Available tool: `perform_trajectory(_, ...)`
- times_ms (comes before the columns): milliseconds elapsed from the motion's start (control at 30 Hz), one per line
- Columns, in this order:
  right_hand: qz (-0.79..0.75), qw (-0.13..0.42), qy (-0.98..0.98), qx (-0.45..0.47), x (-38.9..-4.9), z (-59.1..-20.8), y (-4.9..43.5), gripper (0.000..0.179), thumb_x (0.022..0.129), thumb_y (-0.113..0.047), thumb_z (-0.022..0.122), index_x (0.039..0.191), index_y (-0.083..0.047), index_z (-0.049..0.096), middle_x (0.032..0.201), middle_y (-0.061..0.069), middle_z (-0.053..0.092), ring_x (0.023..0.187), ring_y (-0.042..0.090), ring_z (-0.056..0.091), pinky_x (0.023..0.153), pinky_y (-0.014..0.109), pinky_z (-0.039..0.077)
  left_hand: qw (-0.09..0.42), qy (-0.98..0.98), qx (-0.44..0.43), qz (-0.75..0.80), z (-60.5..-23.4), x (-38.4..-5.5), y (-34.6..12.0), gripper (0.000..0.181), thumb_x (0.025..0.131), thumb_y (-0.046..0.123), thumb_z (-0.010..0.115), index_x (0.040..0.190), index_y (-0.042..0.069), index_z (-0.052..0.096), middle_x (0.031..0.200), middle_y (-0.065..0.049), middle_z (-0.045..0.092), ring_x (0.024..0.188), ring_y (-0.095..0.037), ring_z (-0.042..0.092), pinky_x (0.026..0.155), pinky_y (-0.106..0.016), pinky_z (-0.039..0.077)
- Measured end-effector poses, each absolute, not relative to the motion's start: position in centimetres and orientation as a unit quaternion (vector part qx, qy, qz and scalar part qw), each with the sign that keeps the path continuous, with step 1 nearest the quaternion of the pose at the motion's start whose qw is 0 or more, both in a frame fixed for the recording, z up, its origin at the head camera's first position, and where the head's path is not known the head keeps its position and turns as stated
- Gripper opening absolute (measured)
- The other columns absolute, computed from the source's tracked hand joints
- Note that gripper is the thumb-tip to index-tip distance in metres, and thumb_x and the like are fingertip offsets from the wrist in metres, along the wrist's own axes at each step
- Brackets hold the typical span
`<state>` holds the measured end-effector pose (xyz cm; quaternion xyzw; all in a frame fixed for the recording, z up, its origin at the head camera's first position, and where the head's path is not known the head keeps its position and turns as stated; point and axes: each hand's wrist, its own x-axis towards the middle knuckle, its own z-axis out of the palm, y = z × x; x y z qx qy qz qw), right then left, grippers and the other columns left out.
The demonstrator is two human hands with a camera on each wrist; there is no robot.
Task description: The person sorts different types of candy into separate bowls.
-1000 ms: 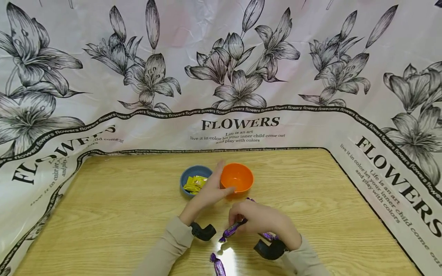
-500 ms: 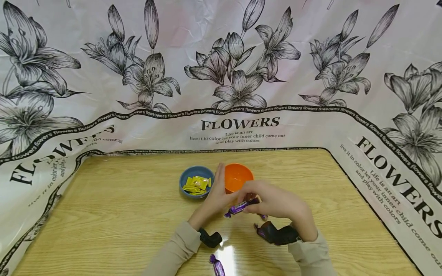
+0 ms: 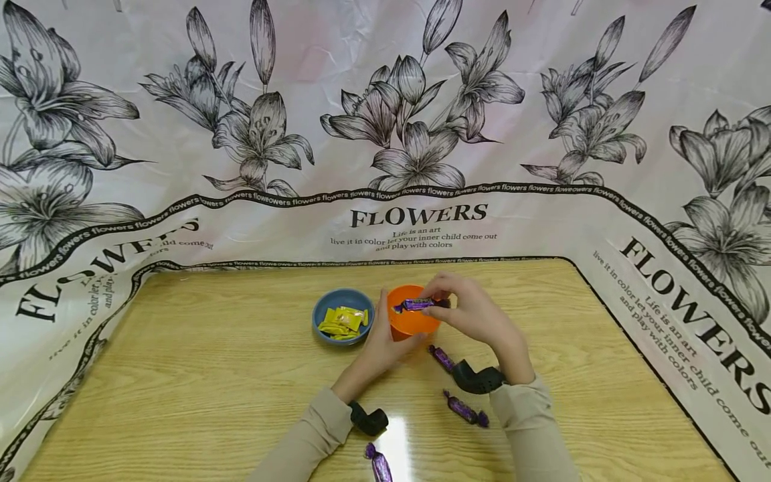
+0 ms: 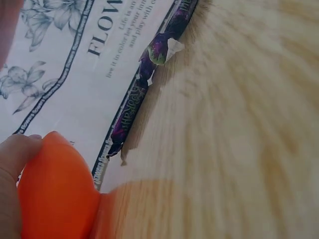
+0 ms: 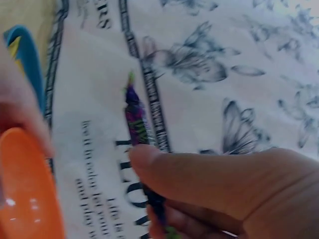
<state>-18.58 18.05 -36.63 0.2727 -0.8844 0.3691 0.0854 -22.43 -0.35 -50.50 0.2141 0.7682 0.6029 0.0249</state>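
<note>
In the head view, my right hand (image 3: 472, 311) pinches a purple twist-wrapped candy (image 3: 417, 304) between thumb and fingers, above the orange bowl (image 3: 414, 326). The right wrist view shows my thumb pressed against that candy (image 5: 135, 119). My left hand (image 3: 381, 341) rests against the left and near sides of the bowl, fingers straight and thumb stretched along its front. Its thumb (image 4: 20, 152) touches the bowl's rim (image 4: 57, 142) in the left wrist view. Two more purple candies, one near the bowl (image 3: 442, 359) and one closer (image 3: 464, 408), lie below my right hand.
A blue bowl (image 3: 318, 328) of yellow-wrapped packets (image 3: 343, 321) stands just left of my left hand. Another purple candy (image 3: 379, 463) lies at the near edge of view on the wooden table (image 3: 211, 375). A flower-printed sheet (image 3: 289, 227) borders the table's back and sides.
My right hand has lifted the candy from the table and carried it away from me to over the orange bowl. My left hand has shifted slightly right and stays against the bowl.
</note>
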Motion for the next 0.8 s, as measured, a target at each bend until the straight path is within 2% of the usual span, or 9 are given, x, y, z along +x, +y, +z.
perform_trajectory(167,0.385,0.123,-0.883,0.24,-20.7,-39.1,18.1,0.012,0.084,-0.001,0.077,0.095,-0.006,0.076,0.09,0.002,0.065,0.078,0.018,0.056,0.071,0.038,0.051,0.028,0.761,0.202,0.616,-50.8,-22.4,-0.3,0.112,0.088,0.033,0.077,0.16,0.01,-0.006,0.164,-0.014,0.006,0.148,-0.032,0.018,0.118,-0.055,0.02)
perform_trajectory(367,0.353,0.17,-0.893,0.222,-23.0,-42.7,17.8,0.013,0.081,0.003,0.078,0.093,-0.001,0.077,0.087,0.007,0.065,0.076,0.02,0.055,0.066,0.034,0.051,0.023,0.762,0.201,0.616,-51.0,-22.3,-0.3,0.111,0.089,0.032,0.076,0.159,0.008,-0.006,0.164,-0.015,0.005,0.149,-0.031,0.013,0.119,-0.054,0.018)
perform_trajectory(467,0.318,0.175,-0.906,0.22,-23.6,-43.9,17.2,0.013,0.081,0.004,0.079,0.093,0.002,0.076,0.089,0.011,0.065,0.08,0.024,0.058,0.069,0.037,0.053,0.018,0.766,0.202,0.609,-51.0,-22.2,-0.2,0.111,0.088,0.033,0.076,0.159,0.008,-0.005,0.164,-0.016,0.005,0.149,-0.032,0.013,0.118,-0.054,0.019)
perform_trajectory(567,0.284,0.172,-0.92,0.208,-23.8,-44.7,16.5,0.014,0.08,0.006,0.078,0.094,0.003,0.076,0.093,0.012,0.065,0.087,0.028,0.06,0.077,0.042,0.055,0.015,0.771,0.202,0.604,-50.9,-22.2,-0.2,0.112,0.087,0.036,0.077,0.159,0.007,-0.005,0.164,-0.016,0.006,0.149,-0.032,0.013,0.118,-0.053,0.02)
perform_trajectory(667,0.253,0.165,-0.935,0.189,-23.8,-45.1,15.9,0.015,0.08,0.008,0.076,0.095,0.003,0.076,0.094,0.011,0.064,0.091,0.028,0.06,0.084,0.043,0.054,0.016,0.778,0.198,0.596,-50.8,-22.2,-0.2,0.114,0.086,0.04,0.077,0.159,0.007,-0.004,0.163,-0.018,0.009,0.148,-0.033,0.014,0.118,-0.053,0.022)
perform_trajectory(800,0.217,0.159,-0.947,0.175,-23.7,-45.2,15.2,0.016,0.08,0.01,0.074,0.094,0.003,0.076,0.092,0.011,0.062,0.091,0.028,0.059,0.085,0.042,0.054,0.014,0.786,0.196,0.586,-51.0,-22.3,-0.2,0.115,0.086,0.041,0.077,0.159,0.006,-0.004,0.162,-0.019,0.01,0.148,-0.034,0.015,0.118,-0.052,0.023)
